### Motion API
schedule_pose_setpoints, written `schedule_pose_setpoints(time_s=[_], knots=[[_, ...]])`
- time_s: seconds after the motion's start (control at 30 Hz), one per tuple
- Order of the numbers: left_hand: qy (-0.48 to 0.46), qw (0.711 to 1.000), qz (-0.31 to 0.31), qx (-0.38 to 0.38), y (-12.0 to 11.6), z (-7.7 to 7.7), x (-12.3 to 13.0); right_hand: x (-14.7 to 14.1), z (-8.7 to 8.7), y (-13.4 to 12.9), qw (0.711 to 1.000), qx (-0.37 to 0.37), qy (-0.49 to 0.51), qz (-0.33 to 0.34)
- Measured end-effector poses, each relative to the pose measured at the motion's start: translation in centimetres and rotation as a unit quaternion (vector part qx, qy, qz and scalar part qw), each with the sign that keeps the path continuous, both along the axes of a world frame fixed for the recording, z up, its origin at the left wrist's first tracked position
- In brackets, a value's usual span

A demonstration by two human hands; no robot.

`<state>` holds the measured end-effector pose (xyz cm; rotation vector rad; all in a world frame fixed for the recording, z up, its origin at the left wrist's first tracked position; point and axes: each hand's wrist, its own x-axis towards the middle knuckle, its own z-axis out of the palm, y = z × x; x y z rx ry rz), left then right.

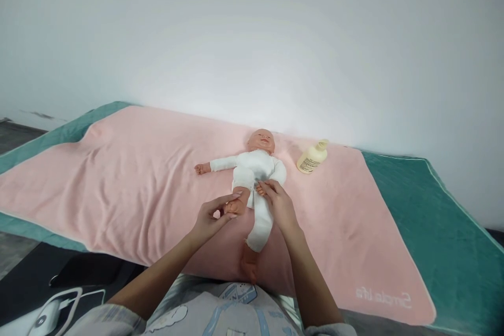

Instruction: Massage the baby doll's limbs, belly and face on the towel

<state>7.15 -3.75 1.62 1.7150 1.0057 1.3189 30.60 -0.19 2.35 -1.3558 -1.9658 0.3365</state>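
Note:
A baby doll (258, 165) with a white cloth body lies on its back on a pink blanket (157, 178), its head toward the wall. My left hand (212, 216) pinches the foot (237, 207) of the doll's raised, bent leg between thumb and fingers. My right hand (280, 203) is closed around the doll's small hand (260, 189), over its lower belly; the fingertips partly cover it. The other leg (260, 228) stretches toward me, its bare foot near the blanket's front edge. One doll arm (222, 163) extends out to the left.
A cream pump bottle (312, 157) stands to the right of the doll. Green cloth (425, 220) shows beneath the pink blanket. Behind rises a white wall (252, 47). At lower left, a dark phone (86, 270) and a white device with a cable (47, 317) lie on a black surface.

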Motion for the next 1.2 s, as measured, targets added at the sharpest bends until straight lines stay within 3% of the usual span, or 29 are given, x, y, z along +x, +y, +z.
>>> schedule_pose_setpoints(time_s=[0.17, 0.33, 0.5, 0.63, 0.7, 0.83, 0.97, 1.2], knots=[[0.038, 0.997, -0.031, 0.056, -1.2, -0.2, -0.6, 1.3, 0.5, -0.3, 0.995, 0.012, 0.090, -0.036], [0.114, 0.972, -0.114, 0.170, -3.0, -0.4, -1.1, 4.2, 0.1, 0.3, 0.961, 0.005, 0.203, -0.187], [0.117, 0.960, -0.116, 0.226, -5.0, -1.0, -0.7, 7.4, -0.9, 0.9, 0.869, -0.054, 0.379, -0.313], [0.106, 0.965, -0.097, 0.218, -6.7, -2.5, -0.7, 9.4, -2.8, 0.9, 0.772, -0.055, 0.553, -0.309], [0.121, 0.968, -0.102, 0.197, -7.4, -3.4, -1.1, 10.2, -3.9, 0.8, 0.744, -0.067, 0.591, -0.304], [0.155, 0.963, -0.122, 0.181, -8.3, -5.2, -1.8, 11.1, -5.5, 0.9, 0.732, -0.089, 0.601, -0.309], [0.172, 0.957, -0.126, 0.196, -8.5, -6.3, -1.9, 11.2, -5.8, 1.1, 0.721, -0.100, 0.611, -0.312], [0.174, 0.951, -0.121, 0.224, -8.3, -6.0, -2.0, 10.8, -5.1, 0.7, 0.713, -0.096, 0.621, -0.311]])
